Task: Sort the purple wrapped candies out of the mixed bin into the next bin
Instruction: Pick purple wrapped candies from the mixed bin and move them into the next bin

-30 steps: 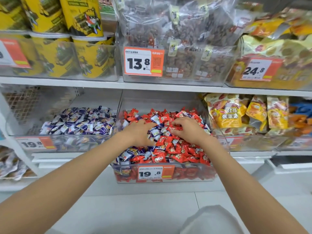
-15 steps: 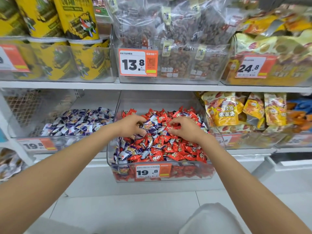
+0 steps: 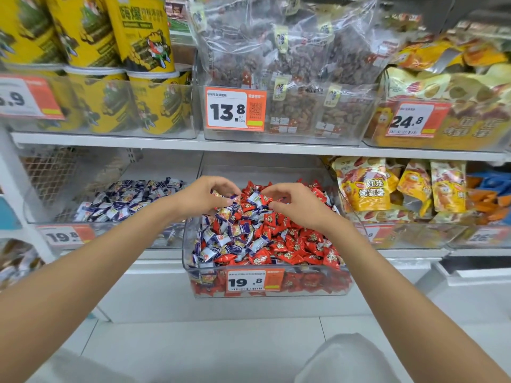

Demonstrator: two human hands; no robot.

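The left hand [image 3: 203,196] pinches purple foil-wrapped candies [image 3: 235,199] above the clear plastic mixed bin [image 3: 312,286], probably bound for the neighbouring clear bin [image 3: 132,233]. The right hand [image 3: 300,207] is curled over the pile, grip unclear.

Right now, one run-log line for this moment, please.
left hand: holds purple candies | right hand: curled over mixed bin, grip unclear

Purple candies [image 3: 221,239], in purple-and-white wrappers, lie jumbled mostly along the left side and middle of the clear mixed bin [image 3: 309,288], among red ones. The clear next bin [image 3: 124,233], just left, holds a loose layer of purple ones only.
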